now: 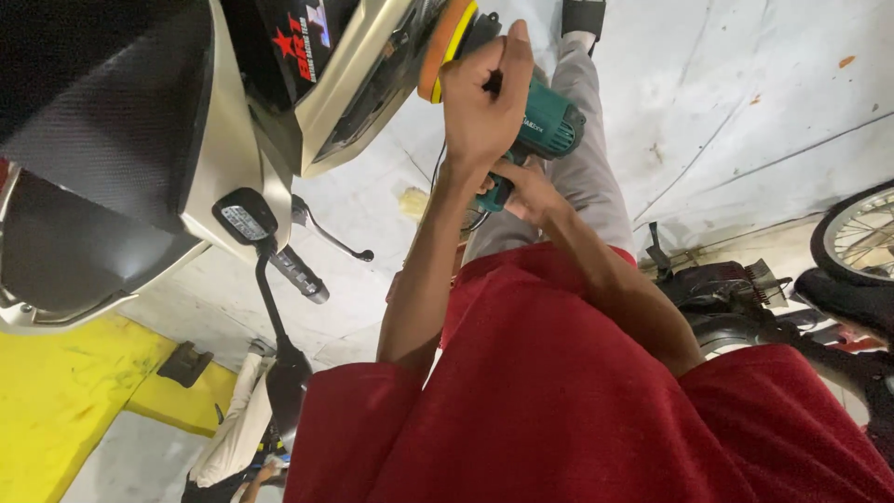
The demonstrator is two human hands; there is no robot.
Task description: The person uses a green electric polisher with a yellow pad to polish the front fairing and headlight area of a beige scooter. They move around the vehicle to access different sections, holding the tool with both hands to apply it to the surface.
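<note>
Left hand (482, 98) wrapped shut around the head of a teal polisher (540, 126), thumb up along the top. Right hand (521, 186) closed on the polisher's rear grip, lower down; fingers mostly hidden behind the left wrist. A thin dark cord (436, 172) hangs from the tool beside the left forearm.

Polisher's orange pad (438, 51) with yellow backing is pressed edge-on against the beige scooter panel (358, 88). Black trim with a red star sticker sits just above the contact point. Panel surface looks glossy; can't tell any finish detail.

Further out on the scooter: black textured seat (102, 102) at top left, mirror (244, 219) on a black stalk, brake lever (331, 237) and handlebar grip (300, 275) below the panel.

Person wears a red shirt (559, 410) and grey trousers (582, 158), one black shoe (584, 16) at the top edge.

Room: pale concrete floor (745, 102), scuffed, with cracks and small orange spots. Yellow painted block (65, 391) at lower left. A white cloth (237, 424) lies near it. At right, a spoked wheel (861, 242) and dark motorcycle parts (745, 298) on the floor.
</note>
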